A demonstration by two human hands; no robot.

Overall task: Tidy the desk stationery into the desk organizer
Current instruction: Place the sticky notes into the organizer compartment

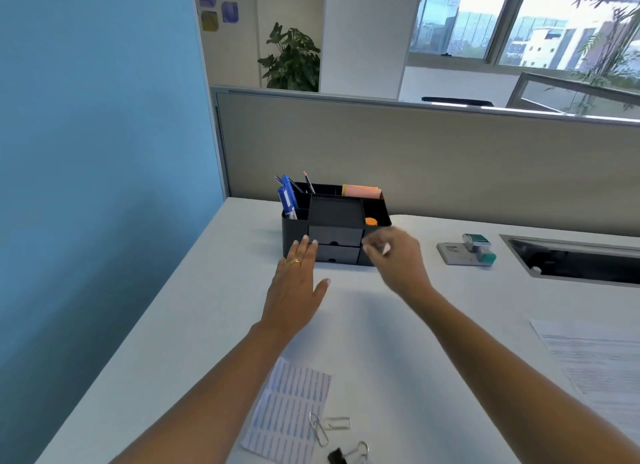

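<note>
The black desk organizer [290, 230] stands at the back of the white desk, with two grey drawers [334, 237] in its front. It holds blue markers [287, 200], a pencil [308, 182], pink and orange sticky notes [360, 191] and a small orange item [371, 221]. My left hand [294, 290] is flat with straight fingers, and its fingertips touch the organizer's front left. My right hand [398, 259] hovers at the organizer's front right corner, blurred. Its fingers are curled and seem to pinch something small and pale.
A grey box with a teal stapler-like item [465, 252] lies right of the organizer, beside a recessed cable slot [571, 261]. Near me lie a label sheet [287, 404], two paper clips [323, 429] and a black binder clip [346, 455]. A printed sheet [595, 359] is at right.
</note>
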